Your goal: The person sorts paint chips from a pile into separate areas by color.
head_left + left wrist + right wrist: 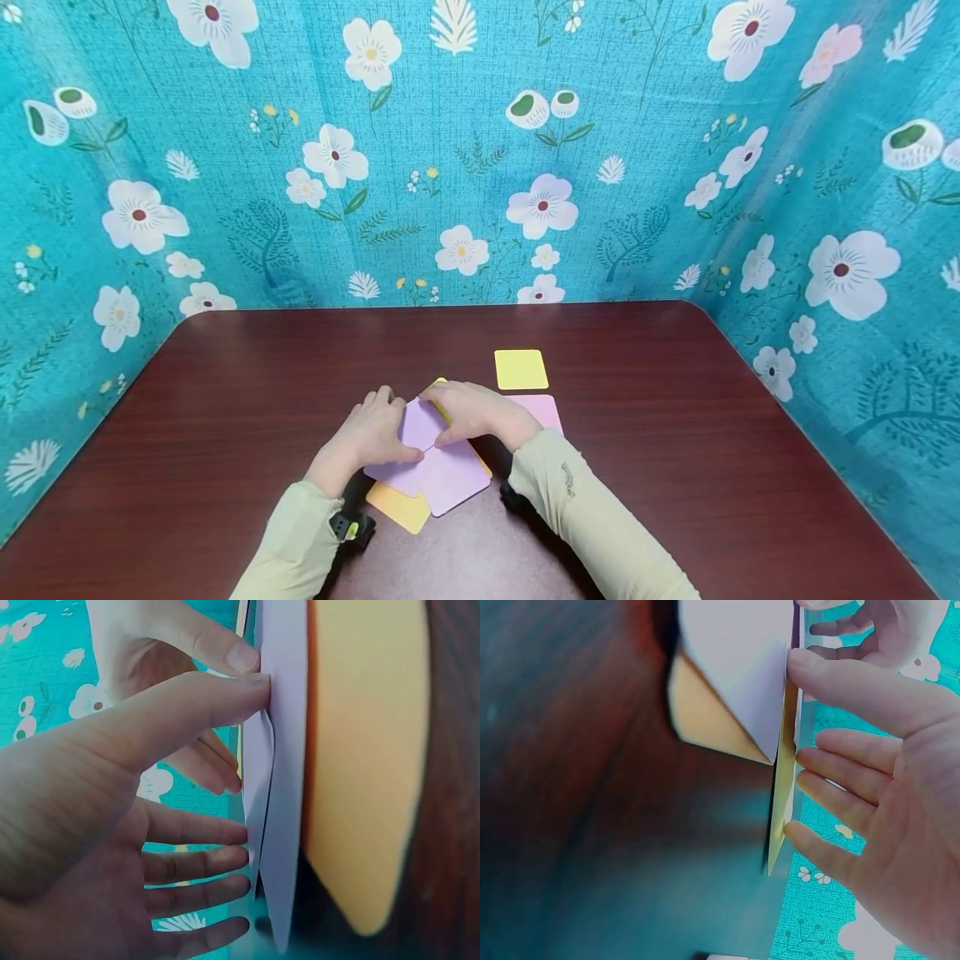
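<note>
Several purple cards overlap at mid-table; one purple card lies between the two hands and another nearer the front. My left hand rests on the pile from the left, its thumb pressing the purple surface and its fingers fairly straight at the far side. From the right, my right hand touches the same pile, with its thumb near the other thumb. Its outstretched fingers touch a yellow card, mostly covered in the head view. An orange card sticks out below the purple ones.
Beyond the right hand lies a separate yellow card. A pink card is partly covered by the right wrist. The dark wooden table meets a blue flowered curtain at its back and sides.
</note>
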Demonstrator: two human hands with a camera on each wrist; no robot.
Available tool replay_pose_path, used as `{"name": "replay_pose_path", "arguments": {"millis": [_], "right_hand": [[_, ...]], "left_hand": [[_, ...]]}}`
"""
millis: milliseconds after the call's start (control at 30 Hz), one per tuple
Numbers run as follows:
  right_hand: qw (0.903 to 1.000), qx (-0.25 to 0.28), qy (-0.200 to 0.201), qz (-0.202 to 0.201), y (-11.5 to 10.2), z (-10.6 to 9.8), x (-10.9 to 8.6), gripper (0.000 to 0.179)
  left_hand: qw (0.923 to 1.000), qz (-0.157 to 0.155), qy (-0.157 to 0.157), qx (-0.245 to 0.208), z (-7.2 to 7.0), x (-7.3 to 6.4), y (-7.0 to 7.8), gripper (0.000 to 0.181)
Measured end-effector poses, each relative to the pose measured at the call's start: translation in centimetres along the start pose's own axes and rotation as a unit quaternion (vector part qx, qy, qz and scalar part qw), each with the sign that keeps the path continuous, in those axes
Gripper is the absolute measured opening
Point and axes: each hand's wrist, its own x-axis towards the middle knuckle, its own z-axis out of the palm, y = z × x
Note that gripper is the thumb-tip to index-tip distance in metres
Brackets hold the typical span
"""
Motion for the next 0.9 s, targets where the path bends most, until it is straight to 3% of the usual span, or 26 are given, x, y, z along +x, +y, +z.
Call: {"name": "replay_pose_path", "arguments": {"millis": [200,900], "right_hand": [[0.9998,0.015,-0.003,-0.011,0.34,0.14,0.29,0.071],[0.9998,0.009,-0.010,-0.016,0.26,-0.21,0.74,0.073]], "left_hand": [[0.9997,0.017,-0.006,-0.015,0.00,-0.02,-0.06,0.070],[0.9983,0.033,-0.017,-0.046,0.36,0.33,-0.69,0.075]]}}
